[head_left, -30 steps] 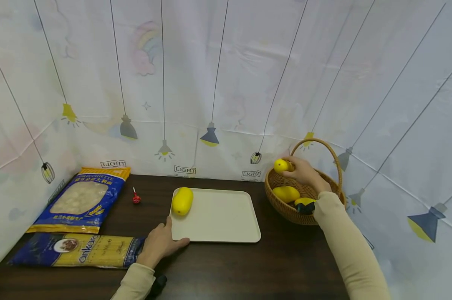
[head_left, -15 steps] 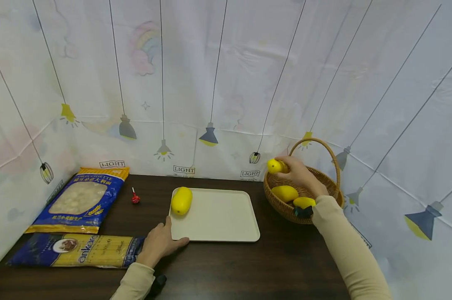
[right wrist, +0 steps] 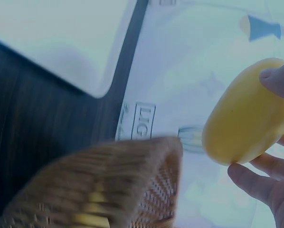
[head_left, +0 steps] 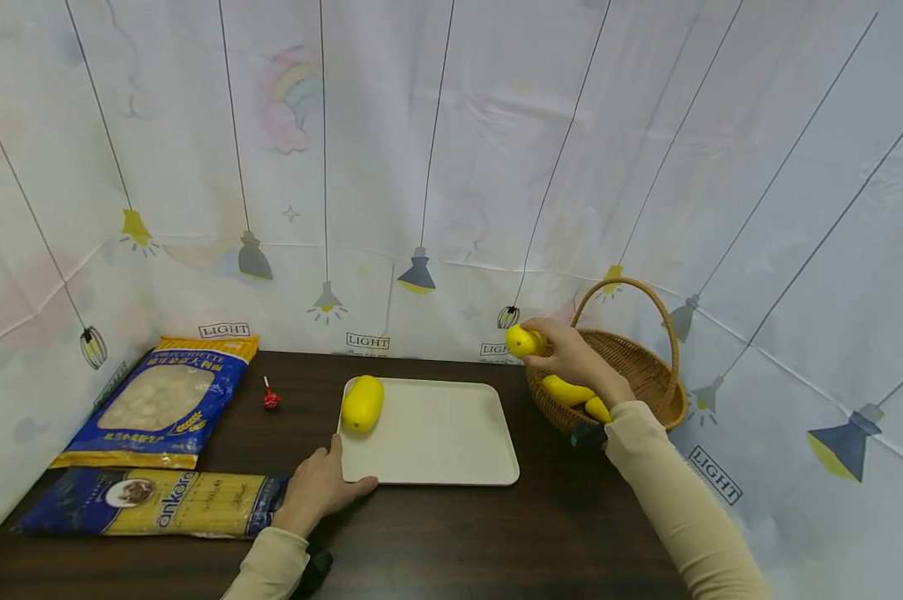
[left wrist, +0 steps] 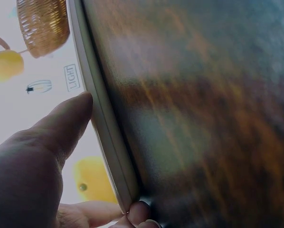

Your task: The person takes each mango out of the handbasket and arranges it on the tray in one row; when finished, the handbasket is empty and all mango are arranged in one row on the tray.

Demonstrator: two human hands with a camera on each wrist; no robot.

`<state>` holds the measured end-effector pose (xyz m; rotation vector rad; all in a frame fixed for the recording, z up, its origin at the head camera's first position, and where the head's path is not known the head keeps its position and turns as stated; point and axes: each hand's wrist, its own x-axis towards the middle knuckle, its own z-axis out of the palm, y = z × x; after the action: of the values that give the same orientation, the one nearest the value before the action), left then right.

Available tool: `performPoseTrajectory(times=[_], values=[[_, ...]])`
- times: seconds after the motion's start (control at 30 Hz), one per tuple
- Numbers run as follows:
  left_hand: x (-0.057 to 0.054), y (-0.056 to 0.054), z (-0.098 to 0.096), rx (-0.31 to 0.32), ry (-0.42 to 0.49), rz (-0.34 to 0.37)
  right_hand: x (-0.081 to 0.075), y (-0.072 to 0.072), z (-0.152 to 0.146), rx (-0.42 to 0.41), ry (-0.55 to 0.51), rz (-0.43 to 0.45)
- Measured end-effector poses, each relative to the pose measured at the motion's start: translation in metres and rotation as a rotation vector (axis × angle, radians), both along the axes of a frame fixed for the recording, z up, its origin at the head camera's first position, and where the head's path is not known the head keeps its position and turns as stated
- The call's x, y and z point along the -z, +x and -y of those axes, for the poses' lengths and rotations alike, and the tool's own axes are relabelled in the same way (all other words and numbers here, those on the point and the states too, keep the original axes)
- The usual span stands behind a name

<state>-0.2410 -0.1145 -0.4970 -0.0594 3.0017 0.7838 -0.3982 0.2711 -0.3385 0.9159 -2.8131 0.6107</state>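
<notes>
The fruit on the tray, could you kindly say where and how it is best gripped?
Probably around its middle, coming from above and pinching across its long sides: the fruit is rounded, elongated and lying on its side near the left end of the tray, with bare surface to its right.

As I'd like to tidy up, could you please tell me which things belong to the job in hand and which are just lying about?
Apparently in use:
mango-like fruit, held by the right hand
cream tray, touched by the left hand
fruit on tray
wicker basket
fruit in basket

Lying about:
Orecchiette bag
Ankara packet
red lollipop
</notes>
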Motion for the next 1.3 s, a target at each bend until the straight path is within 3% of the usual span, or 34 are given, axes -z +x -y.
performPoseTrajectory(times=[0.47,0.67,0.97,1.3], values=[[-0.001,0.001,-0.001,0.0,-0.005,0.0,0.031,0.007,0.049,-0.151,-0.01,-0.068],[-0.001,0.0,-0.002,-0.004,-0.002,0.01,0.047,0.011,0.068,-0.174,-0.009,0.005],[-0.001,0.0,-0.001,-0.018,0.001,0.011,0.085,-0.003,0.095,-0.136,-0.081,0.11],[0.002,-0.002,0.0,-0.015,0.001,-0.002,0.103,-0.006,0.121,-0.147,-0.099,0.182]])
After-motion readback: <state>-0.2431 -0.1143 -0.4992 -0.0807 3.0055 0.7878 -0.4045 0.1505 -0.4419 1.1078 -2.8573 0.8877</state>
